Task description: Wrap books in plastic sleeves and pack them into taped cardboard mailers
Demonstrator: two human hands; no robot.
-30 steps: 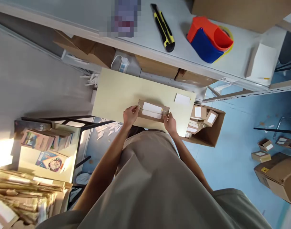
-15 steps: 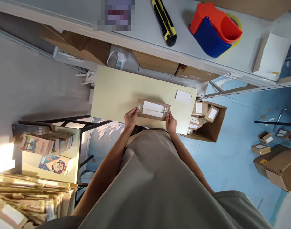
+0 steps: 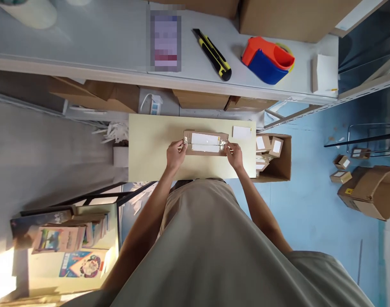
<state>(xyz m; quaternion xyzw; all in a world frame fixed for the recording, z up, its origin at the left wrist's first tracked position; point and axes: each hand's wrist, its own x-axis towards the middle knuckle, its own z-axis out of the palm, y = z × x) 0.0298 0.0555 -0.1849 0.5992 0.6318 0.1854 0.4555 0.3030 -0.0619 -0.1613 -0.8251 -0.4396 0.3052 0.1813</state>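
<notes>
Brown cardboard is noted at the centre of the head view: an oblong box [image 3: 206,143], set lengthwise over the pale yellow bench [image 3: 150,168]. Progress, as judged: the box is closed, a white label [image 3: 205,139] is fixed to its upper face, and clear tape [image 3: 223,143] appears to be run along the middle, glossy creases being visible at both ends. Closing and labelling are therefore taken as done, or nearly so. Whether the tape ends are fully smoothed down cannot be read; some pressing there may be left. The tape dispenser [image 3: 268,62] and the cutter [image 3: 214,55] are placed on the grey shelf [image 3: 102,47]; neither is held.

Position relative to the fingers: the box is framed between two hands. Its left end is pinched by the left hand [image 3: 176,154], thumb and forefinger drawn together; its right end is pinched likewise by the right hand [image 3: 235,155]. Whether tape or cardboard edge is gripped is too small to be told. The labelled middle is left uncovered by fingers. It cannot be determined whether the box is borne by the bench or slightly lifted. Near its right end, on the far side, a white slip [image 3: 241,131] is laid, untouched.
</notes>
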